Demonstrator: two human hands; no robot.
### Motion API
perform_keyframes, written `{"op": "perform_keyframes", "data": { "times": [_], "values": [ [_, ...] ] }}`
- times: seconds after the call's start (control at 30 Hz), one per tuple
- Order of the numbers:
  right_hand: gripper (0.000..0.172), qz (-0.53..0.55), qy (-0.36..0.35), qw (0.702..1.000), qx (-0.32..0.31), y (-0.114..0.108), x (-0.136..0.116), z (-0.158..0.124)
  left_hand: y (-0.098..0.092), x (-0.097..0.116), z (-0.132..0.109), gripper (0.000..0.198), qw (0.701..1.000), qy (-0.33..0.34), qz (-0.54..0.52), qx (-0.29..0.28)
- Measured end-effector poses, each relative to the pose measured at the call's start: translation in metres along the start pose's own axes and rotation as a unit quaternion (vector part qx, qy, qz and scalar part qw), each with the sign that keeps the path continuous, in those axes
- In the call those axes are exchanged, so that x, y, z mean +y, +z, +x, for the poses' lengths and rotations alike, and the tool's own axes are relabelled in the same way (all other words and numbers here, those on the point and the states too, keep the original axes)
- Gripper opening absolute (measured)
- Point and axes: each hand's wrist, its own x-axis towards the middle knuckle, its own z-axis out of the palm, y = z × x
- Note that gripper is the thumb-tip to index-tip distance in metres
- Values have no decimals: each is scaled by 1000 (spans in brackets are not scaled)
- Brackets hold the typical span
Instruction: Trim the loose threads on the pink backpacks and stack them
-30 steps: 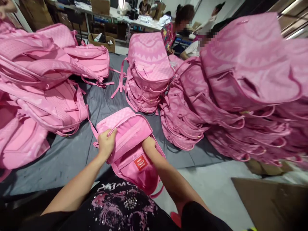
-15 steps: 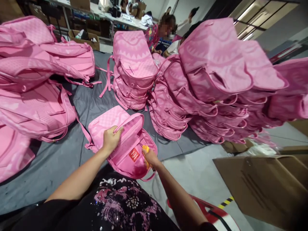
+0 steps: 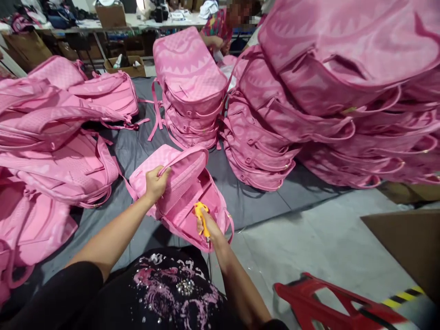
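Observation:
An open pink backpack [image 3: 185,165] lies on the grey cloth in front of me, its front flap raised. My left hand [image 3: 157,184] is closed on the edge of that flap and holds it up to the left. Inside or just above the opening, my right hand [image 3: 208,225] grips a yellow tool [image 3: 201,215] with a small metal end by my palm. I cannot tell exactly what kind of tool it is. The pink lining shows around the right hand, which hides part of the backpack's interior.
Stacked pink backpacks [image 3: 189,68] stand beyond, with a larger pile [image 3: 330,87] at right. More backpacks [image 3: 58,133] lie left. A person [image 3: 220,30] is behind the stacks. On the floor at right are a red frame [image 3: 319,293] and a cardboard box [image 3: 405,247].
My right hand and the yellow tool have moved a little left and up over the opening; the red label inside is now out of sight. The view has shifted; my left hand keeps the flap.

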Motion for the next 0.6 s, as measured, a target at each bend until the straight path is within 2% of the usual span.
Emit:
{"op": "perform_keyframes", "data": {
  "times": [0.27,0.37,0.43,0.5,0.6],
  "values": [
    [45,16,15,1000,-9,21,-1,9,-4,-1,10,45,998,48,-4,-35],
    [44,-28,39,999,15,31,-7,8,-4,3,10,45,993,91,7,-68],
    [42,-123,59,990,33,39,-22,4,-1,6,8,48,980,156,25,-120],
    [40,-284,67,955,47,47,-47,0,2,9,7,50,952,244,46,-179],
    [36,-482,76,870,73,53,-99,2,2,10,7,50,906,347,80,-228]
  ]
}}
